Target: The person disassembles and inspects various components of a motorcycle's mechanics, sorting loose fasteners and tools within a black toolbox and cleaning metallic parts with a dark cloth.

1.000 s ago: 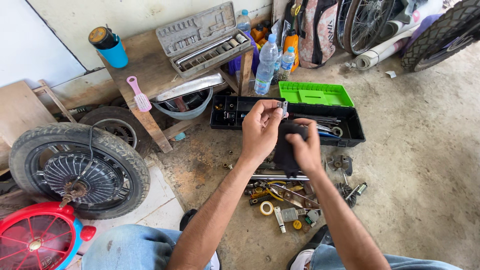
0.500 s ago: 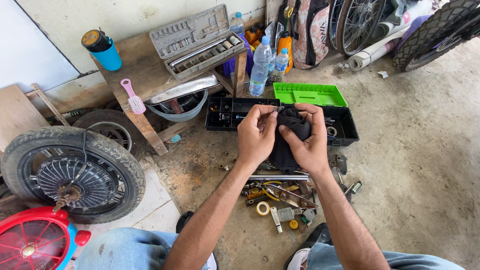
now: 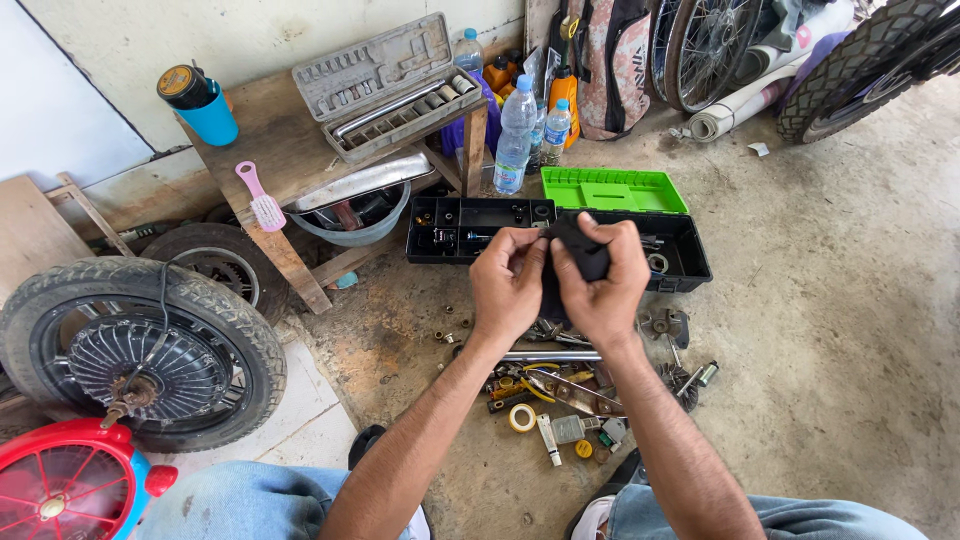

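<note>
Both my hands are raised together over the floor in front of an open black toolbox point(image 3: 690, 262). My right hand point(image 3: 605, 285) grips a black cloth-like piece point(image 3: 578, 250) that hangs down between my palms. My left hand point(image 3: 508, 283) pinches the same black piece at its upper edge with thumb and fingers; whether a small part sits inside is hidden. Below my wrists lies a scatter of hand tools and small parts point(image 3: 560, 395), including pliers, a metal rod and a roll of tape.
A green tray point(image 3: 612, 189) rests on the toolbox's far edge. A wooden bench point(image 3: 270, 150) carries a grey socket set point(image 3: 385, 80), a blue cup and a pink brush. Water bottles point(image 3: 515, 135) stand behind. A motorcycle wheel point(image 3: 140, 350) lies at left, other wheels at back right.
My hands have come down and closer together. The small metal piece my left hand held up a second ago is no longer visible; both hands now close on the black piece.
</note>
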